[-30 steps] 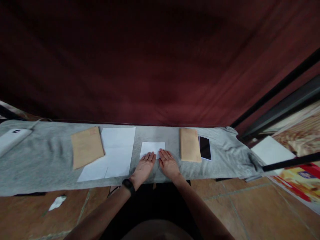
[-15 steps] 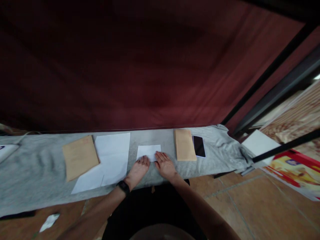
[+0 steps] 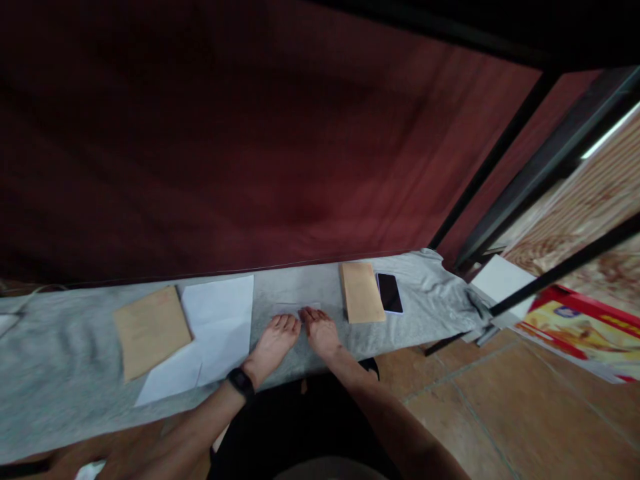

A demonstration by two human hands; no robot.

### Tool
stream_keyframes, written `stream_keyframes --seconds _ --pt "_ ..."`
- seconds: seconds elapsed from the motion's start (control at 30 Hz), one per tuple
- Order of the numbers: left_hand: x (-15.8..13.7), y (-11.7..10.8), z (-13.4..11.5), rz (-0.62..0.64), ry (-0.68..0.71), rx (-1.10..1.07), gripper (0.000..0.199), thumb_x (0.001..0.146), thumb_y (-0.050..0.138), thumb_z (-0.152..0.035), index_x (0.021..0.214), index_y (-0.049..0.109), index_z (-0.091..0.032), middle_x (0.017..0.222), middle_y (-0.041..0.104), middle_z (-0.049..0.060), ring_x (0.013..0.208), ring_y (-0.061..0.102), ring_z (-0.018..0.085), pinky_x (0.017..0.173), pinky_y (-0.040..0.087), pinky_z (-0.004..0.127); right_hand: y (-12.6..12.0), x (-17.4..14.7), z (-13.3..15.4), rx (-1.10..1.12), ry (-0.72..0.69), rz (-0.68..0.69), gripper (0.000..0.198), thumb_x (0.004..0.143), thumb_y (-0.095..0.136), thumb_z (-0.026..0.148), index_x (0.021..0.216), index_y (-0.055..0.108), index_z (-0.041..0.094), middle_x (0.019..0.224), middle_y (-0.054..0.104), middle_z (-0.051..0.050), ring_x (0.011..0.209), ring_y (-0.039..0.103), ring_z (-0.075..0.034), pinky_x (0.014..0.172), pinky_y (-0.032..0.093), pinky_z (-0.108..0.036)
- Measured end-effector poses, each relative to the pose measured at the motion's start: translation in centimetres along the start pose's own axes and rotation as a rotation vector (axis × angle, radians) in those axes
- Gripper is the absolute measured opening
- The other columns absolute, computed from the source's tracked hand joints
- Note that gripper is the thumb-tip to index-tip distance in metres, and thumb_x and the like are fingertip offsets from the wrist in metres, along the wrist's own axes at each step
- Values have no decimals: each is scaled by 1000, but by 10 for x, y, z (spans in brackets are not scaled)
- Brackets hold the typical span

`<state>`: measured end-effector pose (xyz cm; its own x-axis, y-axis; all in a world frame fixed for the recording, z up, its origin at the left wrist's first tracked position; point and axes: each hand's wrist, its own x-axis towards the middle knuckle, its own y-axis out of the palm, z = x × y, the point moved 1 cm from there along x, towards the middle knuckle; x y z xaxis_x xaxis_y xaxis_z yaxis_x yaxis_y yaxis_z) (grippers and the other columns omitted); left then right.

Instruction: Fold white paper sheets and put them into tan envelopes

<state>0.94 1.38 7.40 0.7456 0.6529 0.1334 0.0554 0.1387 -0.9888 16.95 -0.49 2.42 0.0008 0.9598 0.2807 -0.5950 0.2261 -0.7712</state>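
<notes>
A small piece of white paper (image 3: 287, 308) lies in front of me, and only a thin strip of it shows beyond my fingers. My left hand (image 3: 278, 336) has its fingers bent and closed on the left part of the paper. Close beside it, my right hand (image 3: 321, 332) grips the right part, fingertips curled down. The hands almost meet at the middle and hide most of the sheet. Whether the paper is tilted up or folded, I cannot tell. A dark watch (image 3: 241, 383) is on my left wrist.
The grey cloth-covered surface (image 3: 60, 373) runs across. Leftward are larger white sheets (image 3: 223, 327) and a brown envelope (image 3: 153, 330) partly over them. To the right lie a brown paper stack (image 3: 363, 293) and a phone (image 3: 390, 293). A dark red curtain (image 3: 250, 167) hangs behind.
The small paper was lying flat with a broad face showing; now just a narrow strip shows. My fingers have curled and my hands have come closer together. The view has shifted slightly.
</notes>
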Motion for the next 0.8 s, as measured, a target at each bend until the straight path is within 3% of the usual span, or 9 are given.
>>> stream_keyframes --seconds 0.1,0.17,0.2,0.27,0.37,0.43,0.5,0.67,0.8 --pt "-9 -18 4 -289 -211 -157 54 99 43 -26 152 39 -19 158 43 16 150 33 32 122 27 55 -7 10 4 197 92 -72 42 98 44 15 132 66 23 127 73 -6 113 70 -21 101 54 -34" --pt "-15 -18 7 -511 -513 -427 74 97 51 -43 160 22 -16 166 28 18 153 26 35 121 30 57 -8 13 7 480 202 -131 37 102 42 26 126 69 20 112 78 -6 101 74 -22 91 59 -35" --pt "-17 -12 7 -549 -669 -631 81 96 53 -47 160 16 -15 166 27 20 152 29 36 119 35 56 -7 13 9 619 254 -154 37 103 41 32 122 70 18 104 79 -7 95 74 -23 87 60 -36" --pt "-18 7 3 -464 -883 -1088 79 95 53 -49 158 20 -14 157 42 23 140 49 34 108 48 53 -2 10 17 797 316 -170 43 103 42 41 119 70 12 94 79 -9 88 75 -24 81 61 -37" --pt "-15 35 -11 -228 -905 -1526 50 93 57 -49 129 56 -15 120 72 19 107 72 29 90 59 45 6 2 31 875 338 -158 45 101 43 46 119 68 14 92 79 -9 85 75 -24 76 61 -36" --pt "-13 46 -17 -203 -892 -1598 38 86 63 -51 101 65 -16 101 77 15 93 75 26 83 61 41 7 -2 34 986 388 -156 38 97 49 48 112 71 20 92 79 -8 86 74 -24 76 61 -36" --pt "-14 49 -15 -209 -904 -1615 39 78 69 -54 88 65 -17 92 77 13 85 75 23 79 60 38 3 -4 31 1111 456 -158 32 90 59 49 100 72 22 91 78 -7 86 74 -25 77 61 -37" --pt "-17 43 7 -169 -903 -1525 39 64 76 -50 78 65 -15 72 71 6 63 67 18 61 55 31 -17 -4 1 1199 573 -162 34 73 72 52 83 67 20 83 76 -6 74 72 -22 70 60 -35" --pt "-12 44 20 -270 -925 -1373 31 74 62 -49 79 60 -18 73 66 1 68 65 17 62 53 30 -16 -9 -13 1179 662 -119 37 63 80 52 71 62 20 69 71 -2 63 68 -18 62 58 -31"
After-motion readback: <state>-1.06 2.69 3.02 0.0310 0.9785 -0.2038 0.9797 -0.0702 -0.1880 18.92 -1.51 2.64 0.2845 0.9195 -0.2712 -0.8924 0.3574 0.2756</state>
